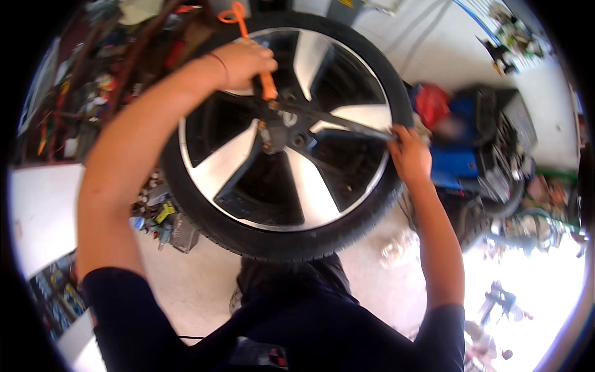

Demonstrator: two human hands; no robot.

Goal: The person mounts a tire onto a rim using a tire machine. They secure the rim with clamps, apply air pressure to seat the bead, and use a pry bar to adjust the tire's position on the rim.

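A car wheel (226,158) with a black tyre (279,245) and two-tone silver and black spokes lies face-up before me. My left hand (248,65) is closed around an orange-handled tool (268,87) above the wheel's upper left part. Below it, a blurred dark block-like piece (273,135) sits near the hub; whether the two are joined I cannot tell. An orange coiled hose (234,13) runs up from beside this hand. At the right rim, my right hand (410,154) grips the end of a long dark metal bar (354,126), which reaches across a spoke to the hub.
Cluttered shelves (118,68) with tools stand at the far left. Small parts and a grey box (184,234) lie left of the tyre. On the right are a blue machine or case (452,162) and a red bag-like item (431,102). Bright light fills the lower right.
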